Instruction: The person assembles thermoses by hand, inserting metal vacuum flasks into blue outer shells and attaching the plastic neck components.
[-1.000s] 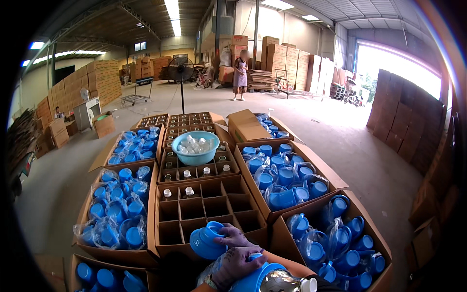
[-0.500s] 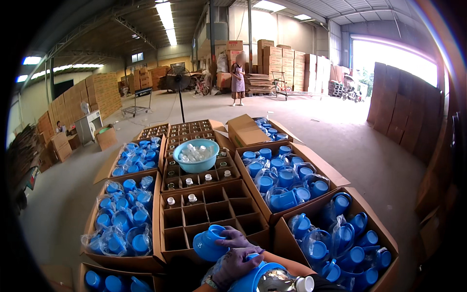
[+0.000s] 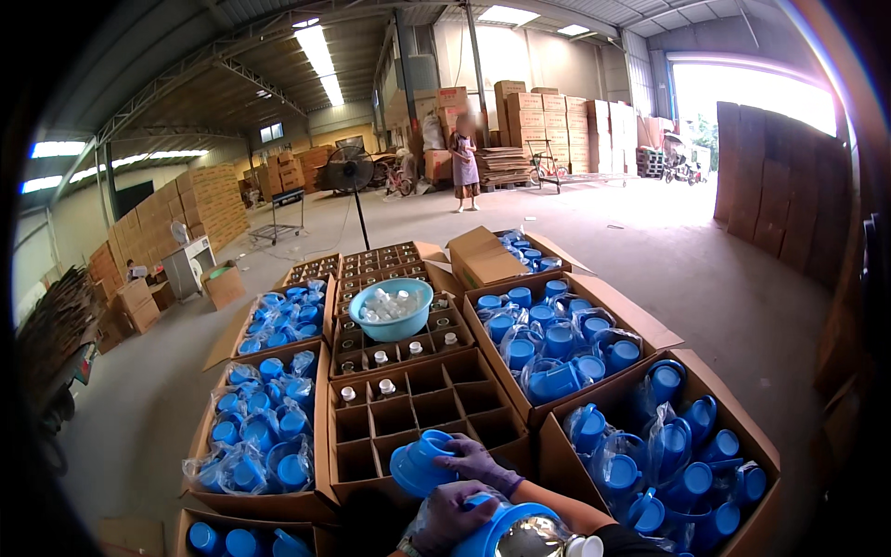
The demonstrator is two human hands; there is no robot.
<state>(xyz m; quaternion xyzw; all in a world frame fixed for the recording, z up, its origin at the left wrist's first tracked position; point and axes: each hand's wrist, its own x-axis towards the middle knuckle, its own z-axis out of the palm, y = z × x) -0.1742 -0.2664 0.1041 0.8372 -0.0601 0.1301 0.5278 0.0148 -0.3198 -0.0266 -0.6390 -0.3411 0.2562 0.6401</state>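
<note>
Both of my hands wear thin purple gloves. My left hand is closed around the blue handle of a jug body low in front of me. A shiny silvery glass liner with a white cap sticks out of that body, tilted to the right. Just above, my right hand has its fingers bent over a flared blue plastic jug part with a narrower neck. This part is beside the near edge of a divided carton, where two white-capped bottles stand in the far-left cells.
Cartons of bagged blue jugs flank me on the left and right. A light-blue basin of clear plastic pieces sits on a farther divided carton. Beyond are a black fan, a standing person and stacked boxes.
The whole view has shifted a little, with the cartons now farther right and lower. My right hand has drawn slightly away from my left, and both still grip the same parts.
</note>
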